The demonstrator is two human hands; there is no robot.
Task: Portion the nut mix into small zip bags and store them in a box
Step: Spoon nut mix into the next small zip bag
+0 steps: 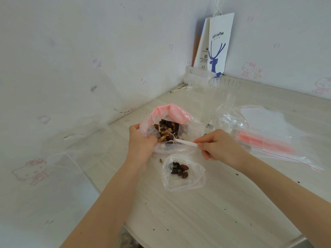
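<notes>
A crumb-strewn wood-grain table (197, 212) was set into a corner of cartoon-cat wallpaper (71, 68) (a paper coffee bag (219, 45) was leaned there). On it, the nut mix bag (170, 127) was gripped by the left hand (141, 140), fingers curled; a white spoon (182, 141), dipped inside, was pinched by the right hand (218, 145). Just beside was laid a small zip bag (182, 172), partly filled.

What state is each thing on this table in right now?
Nut mix bag: open, mouth held by left grip.
Plastic spoon: pinched by right grip, bowl inside the nut mix bag.
Small zip bag: open, a few nuts inside.
Clear cup: upright, empty.
Paper coffee bag: upright against wall.
</notes>
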